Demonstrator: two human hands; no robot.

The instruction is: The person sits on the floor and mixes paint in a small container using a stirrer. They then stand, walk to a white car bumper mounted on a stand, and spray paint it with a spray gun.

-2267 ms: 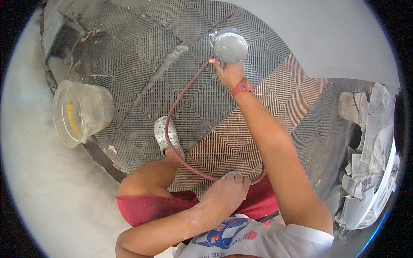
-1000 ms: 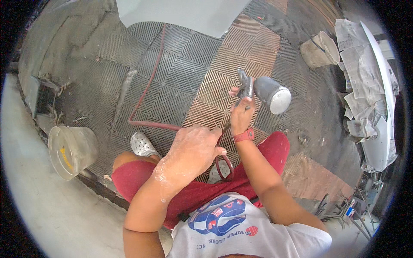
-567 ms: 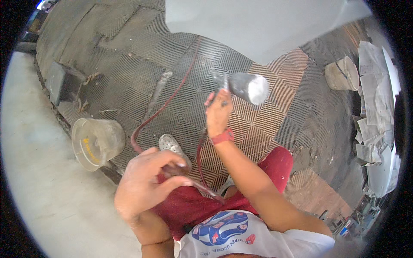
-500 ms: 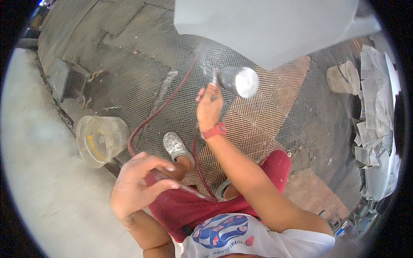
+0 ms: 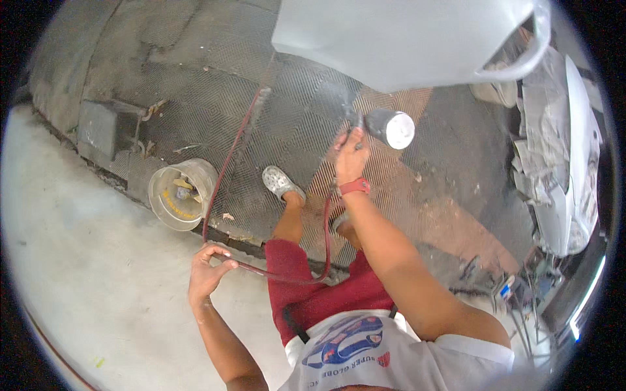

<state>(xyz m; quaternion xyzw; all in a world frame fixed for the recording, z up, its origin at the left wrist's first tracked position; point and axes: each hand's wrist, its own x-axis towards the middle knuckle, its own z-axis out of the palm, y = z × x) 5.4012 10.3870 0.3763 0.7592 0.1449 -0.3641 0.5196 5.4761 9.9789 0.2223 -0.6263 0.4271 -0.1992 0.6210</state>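
A spray gun (image 5: pixel 357 122) with a dark round cup (image 5: pixel 378 124) and a white lid is in my right hand (image 5: pixel 352 155), its fingers wrapped round the grip. Just beyond it hangs a large pale grey car panel (image 5: pixel 398 45), apart from the gun. Lower left, my left hand (image 5: pixel 207 274) pinches a dark red hose (image 5: pixel 236 140) between thumb and fingers. From there the hose sags in a loop across my red shorts and climbs toward the gun; its other side runs away past the panel's left edge.
A clear plastic bucket (image 5: pixel 179 195) with scraps inside stands left of the hose. Behind it is a grey box-like block (image 5: pixel 107 129). Another bucket (image 5: pixel 495 93) sits partly behind the panel. To the right, a paper-masked car part (image 5: pixel 567 156) stands near stands and tools (image 5: pixel 521 293).
My right hand and the spray gun have shifted right. My left hand has closed on the hose, which now hangs in a wider loop. The view has shifted, showing more of the panel's right end.
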